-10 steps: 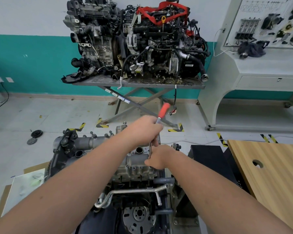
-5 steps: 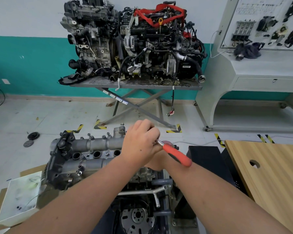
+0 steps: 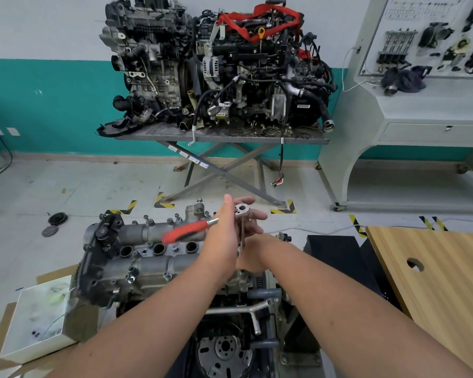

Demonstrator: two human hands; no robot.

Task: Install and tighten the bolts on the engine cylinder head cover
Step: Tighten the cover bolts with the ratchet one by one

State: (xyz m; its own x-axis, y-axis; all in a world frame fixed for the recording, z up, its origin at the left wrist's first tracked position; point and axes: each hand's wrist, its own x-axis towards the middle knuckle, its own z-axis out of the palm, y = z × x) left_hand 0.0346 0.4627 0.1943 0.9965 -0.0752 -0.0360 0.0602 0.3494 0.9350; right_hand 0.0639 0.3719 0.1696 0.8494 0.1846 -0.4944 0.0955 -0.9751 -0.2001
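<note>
Head view
Left hand (image 3: 224, 241): raised over the cover's right end, fingers spread and straight, palm against the ratchet's steel neck.
Ratchet (image 3: 202, 227): red handle points left from the left hand; its head sits at that hand's fingertips, on top of an upright extension (image 3: 242, 236).
Right hand (image 3: 250, 257): just right of and below the left hand, curled round the extension's lower part; fingers mostly hidden.
Cover (image 3: 148, 249): grey, under and left of both hands, bolts (image 3: 147, 219) standing along its far edge.
Table (image 3: 434, 282): wooden, right of the right forearm.
</note>
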